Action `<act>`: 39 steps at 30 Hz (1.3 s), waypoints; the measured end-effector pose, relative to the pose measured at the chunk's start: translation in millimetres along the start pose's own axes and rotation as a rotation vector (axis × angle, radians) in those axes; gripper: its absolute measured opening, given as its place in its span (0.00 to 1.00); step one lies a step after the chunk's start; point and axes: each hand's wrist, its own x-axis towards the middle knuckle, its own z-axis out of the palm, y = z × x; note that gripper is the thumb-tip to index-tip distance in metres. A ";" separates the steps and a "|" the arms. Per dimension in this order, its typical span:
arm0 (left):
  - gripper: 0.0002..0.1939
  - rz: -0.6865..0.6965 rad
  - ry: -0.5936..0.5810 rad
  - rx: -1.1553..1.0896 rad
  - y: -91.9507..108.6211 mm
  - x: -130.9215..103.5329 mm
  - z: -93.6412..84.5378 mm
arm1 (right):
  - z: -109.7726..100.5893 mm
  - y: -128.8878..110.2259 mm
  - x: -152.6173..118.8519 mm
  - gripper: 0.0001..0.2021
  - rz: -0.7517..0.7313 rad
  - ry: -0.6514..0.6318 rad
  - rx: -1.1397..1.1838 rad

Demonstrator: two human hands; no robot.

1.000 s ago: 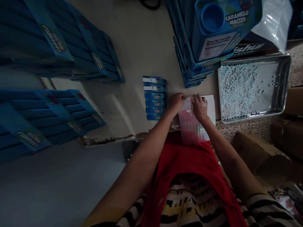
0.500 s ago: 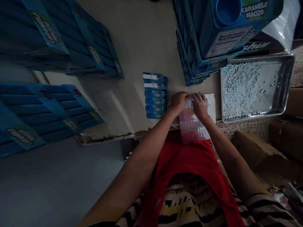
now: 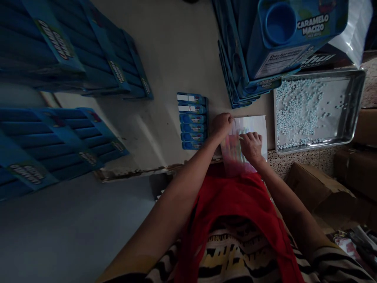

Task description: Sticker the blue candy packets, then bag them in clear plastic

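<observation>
A shiny, iridescent sheet (image 3: 231,151) with a white part at its right lies over the table's front edge, against the red apron. My left hand (image 3: 223,125) is closed at the sheet's upper left corner. On the sheet's right half, my right hand (image 3: 251,146) has curled fingers; the thumb and index finger are pinched at its surface, and whatever is between them is too small to name. Left of my left hand lies a row of several small blue packs (image 3: 193,128), the top two with white labels.
Stacked blue display boxes stand at the left (image 3: 73,51) and at the upper right (image 3: 282,47). A metal tray (image 3: 338,141) of small pale blue balls sits at the right. Cardboard boxes (image 3: 321,188) are below it.
My right hand has moved down and to the right over the sheet, away from my left hand. My left hand stays at the upper left corner.
</observation>
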 end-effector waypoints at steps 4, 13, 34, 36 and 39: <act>0.17 0.082 0.135 0.001 4.5 -8.6 0.1 | -25.4 -5.7 -11.0 0.12 0.116 0.050 0.025; 0.24 0.126 0.294 -0.224 -11.3 -52.8 5.4 | -57.1 -9.5 -25.8 0.08 0.338 0.098 0.349; 0.13 -0.204 0.346 -1.245 -12.6 -121.3 -51.5 | -76.1 -65.2 36.5 0.17 0.587 0.035 1.230; 0.10 -0.218 0.476 -1.055 -34.6 -119.0 -73.1 | -62.3 -89.1 57.2 0.16 0.484 0.064 1.176; 0.07 -0.271 0.574 -0.846 -70.5 -105.3 -102.6 | -42.4 -124.8 86.0 0.15 0.368 0.105 0.989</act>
